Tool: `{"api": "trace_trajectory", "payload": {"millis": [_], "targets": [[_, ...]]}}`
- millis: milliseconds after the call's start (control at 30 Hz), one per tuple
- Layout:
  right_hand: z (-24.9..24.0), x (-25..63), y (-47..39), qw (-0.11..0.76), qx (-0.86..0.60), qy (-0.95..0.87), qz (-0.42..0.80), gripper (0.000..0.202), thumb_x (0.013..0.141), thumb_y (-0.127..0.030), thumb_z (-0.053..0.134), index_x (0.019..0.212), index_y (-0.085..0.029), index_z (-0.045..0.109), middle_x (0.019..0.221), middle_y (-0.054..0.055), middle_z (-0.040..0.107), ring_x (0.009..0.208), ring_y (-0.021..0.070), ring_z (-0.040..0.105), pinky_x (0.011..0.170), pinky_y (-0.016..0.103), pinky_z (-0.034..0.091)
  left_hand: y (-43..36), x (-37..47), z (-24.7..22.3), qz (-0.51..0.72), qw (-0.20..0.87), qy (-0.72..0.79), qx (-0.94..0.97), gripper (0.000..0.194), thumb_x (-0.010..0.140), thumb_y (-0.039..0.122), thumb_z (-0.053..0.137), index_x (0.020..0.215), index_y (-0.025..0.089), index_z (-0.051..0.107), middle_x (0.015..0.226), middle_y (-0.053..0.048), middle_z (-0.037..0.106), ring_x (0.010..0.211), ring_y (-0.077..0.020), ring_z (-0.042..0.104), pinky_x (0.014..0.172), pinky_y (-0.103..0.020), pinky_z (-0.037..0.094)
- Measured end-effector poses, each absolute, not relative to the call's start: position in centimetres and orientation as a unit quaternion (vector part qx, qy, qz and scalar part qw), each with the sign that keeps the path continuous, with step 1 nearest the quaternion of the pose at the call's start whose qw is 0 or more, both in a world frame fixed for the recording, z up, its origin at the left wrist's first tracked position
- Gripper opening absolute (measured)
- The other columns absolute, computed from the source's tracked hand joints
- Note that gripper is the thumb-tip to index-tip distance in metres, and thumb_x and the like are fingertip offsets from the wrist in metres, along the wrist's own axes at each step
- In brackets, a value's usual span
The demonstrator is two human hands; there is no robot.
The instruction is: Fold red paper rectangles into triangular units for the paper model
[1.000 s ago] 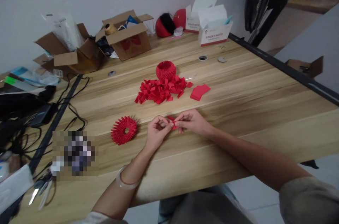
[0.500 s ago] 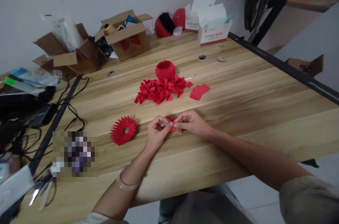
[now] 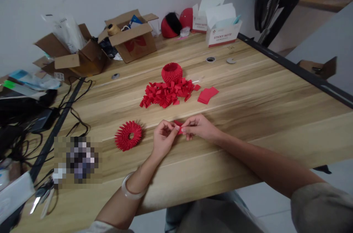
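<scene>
Between my two hands, just above the wooden table, is a small piece of red paper. My left hand pinches its left side with thumb and fingertips. The other side is pinched by my right hand; fingers cover much of the paper. To the left lies a spiky red paper ring with a hole in its middle. Farther back, a heap of small folded red paper pieces spreads in front of a round red paper bowl. Flat red paper slips lie stacked to the heap's right.
Two open cardboard boxes and white sticky note boxes stand along the wall. Black cables and scissors lie at the left. A cable hole pierces the wooden table at the back.
My fingers have shifted slightly on the red paper, and a little more of it shows between the thumbs. The heap, ring and bowl stay where they were.
</scene>
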State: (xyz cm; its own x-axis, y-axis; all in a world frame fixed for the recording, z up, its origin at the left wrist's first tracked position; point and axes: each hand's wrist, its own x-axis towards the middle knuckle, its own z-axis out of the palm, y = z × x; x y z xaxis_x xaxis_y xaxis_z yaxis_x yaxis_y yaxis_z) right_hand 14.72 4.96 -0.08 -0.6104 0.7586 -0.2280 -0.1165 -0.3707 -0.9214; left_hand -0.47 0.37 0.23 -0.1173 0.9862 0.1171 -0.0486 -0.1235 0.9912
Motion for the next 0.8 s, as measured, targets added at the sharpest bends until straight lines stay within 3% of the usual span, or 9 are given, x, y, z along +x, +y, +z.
{"api": "trace_trajectory", "payload": {"millis": [467, 800], "targets": [[0.07, 14.82, 5.10, 0.293, -0.318, -0.504, 0.747, 0.029, 0.057, -0.036, 0.077, 0.063, -0.011, 0.063, 0.052, -0.002, 0.062, 0.041, 0.0072, 0.056, 0.043, 0.019, 0.045, 0.19, -0.03, 0.16, 0.575, 0.475, 0.435, 0.505, 0.033, 0.074, 0.025, 0.065, 0.065, 0.019, 0.034, 0.068, 0.001, 0.056, 0.060, -0.0088, 0.054, 0.059, -0.023, 0.044], [-0.19, 14.92, 4.96, 0.297, -0.328, -0.537, 0.718, 0.026, 0.064, -0.036, 0.072, 0.064, -0.012, 0.062, 0.051, -0.002, 0.060, 0.045, 0.0073, 0.055, 0.048, 0.020, 0.046, 0.29, -0.47, -0.29, 0.561, 0.471, 0.463, 0.499, 0.028, 0.071, 0.025, 0.068, 0.066, 0.018, 0.042, 0.070, 0.000, 0.059, 0.062, -0.0105, 0.056, 0.062, -0.024, 0.046]]}}
